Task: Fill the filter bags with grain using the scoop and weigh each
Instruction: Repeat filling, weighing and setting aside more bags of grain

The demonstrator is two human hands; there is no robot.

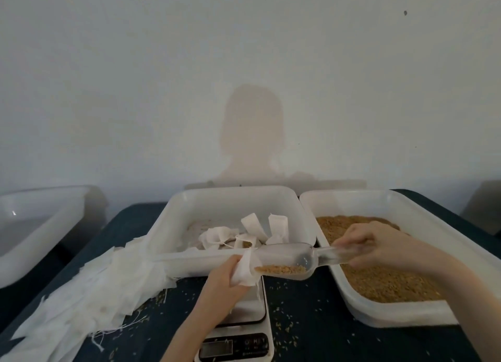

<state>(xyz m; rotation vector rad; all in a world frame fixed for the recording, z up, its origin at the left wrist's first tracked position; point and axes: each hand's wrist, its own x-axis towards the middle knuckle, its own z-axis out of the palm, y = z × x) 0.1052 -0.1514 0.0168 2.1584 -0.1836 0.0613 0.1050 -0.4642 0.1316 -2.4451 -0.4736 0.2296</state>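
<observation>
The right hand (379, 246) has its fingers curled round the handle of a clear plastic scoop (290, 262), and the left hand (230, 276) pinches an open filter bag (245, 269) by its mouth, holding it up against the scoop's open end. Both are above the platform of a white scale (244, 311) that stands on the dark table (311, 321). The scoop's long axis lies nearly level and runs across the view — handle to the right, over the grain tray (406, 311), mouth to the left, at the bag. A low layer of grain (282, 269) lies along the scoop's lower wall and reaches to the mouth, so the step in hand looks like the pour into this bag. How much has gone in cannot be told, since the bag's lower part is behind the left hand.

Beyond the hands, the middle tray (206, 256) holds several bags (222, 237), some upright and some slumped; whether all are filled is unclear. These appear to be the finished ones. A heap of flat, empty bags (89, 288) lies on the table at the left — a good many, so much of the job seems left. The scale's display (217, 348) is too blurred to read, and this bag is not yet set down for weighing. Stray grains dot the table round the scale. A further tray (40, 226) stands at far left; its contents do not show.
</observation>
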